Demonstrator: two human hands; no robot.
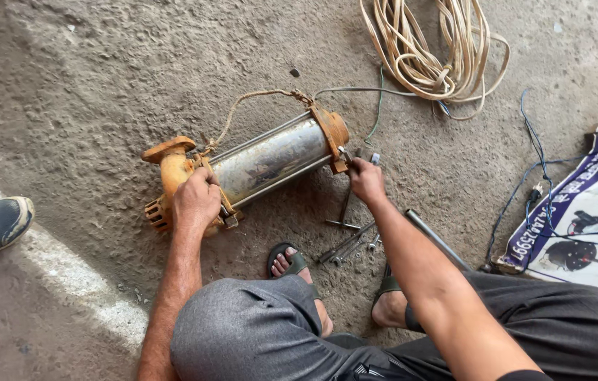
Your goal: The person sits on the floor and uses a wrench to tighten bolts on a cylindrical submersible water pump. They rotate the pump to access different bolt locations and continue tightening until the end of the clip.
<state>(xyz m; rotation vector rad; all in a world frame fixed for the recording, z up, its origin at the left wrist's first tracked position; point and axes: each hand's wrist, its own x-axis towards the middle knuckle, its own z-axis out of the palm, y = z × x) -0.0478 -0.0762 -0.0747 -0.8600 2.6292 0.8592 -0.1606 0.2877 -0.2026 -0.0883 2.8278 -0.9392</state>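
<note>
Hands work a rusty submersible pump (271, 159) lying on the concrete floor (87, 92): left hand (196, 200) clamps its inlet end steady, right hand (366, 180) grips a T-handled wrench (345, 208) at the other flange.

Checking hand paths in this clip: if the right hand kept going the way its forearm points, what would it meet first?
The right hand points up-left and already sits at the pump's rusty end cap, so it would likely press into that, then the steel pump body.

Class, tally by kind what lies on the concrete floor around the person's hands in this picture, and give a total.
Rusty orange pump with steel barrel, left hand and right hand on it: 1
Coil of cream cable: 1
Printed poster: 1
Metal pipe: 1
T-handled tool: 1
Total: 5
</note>
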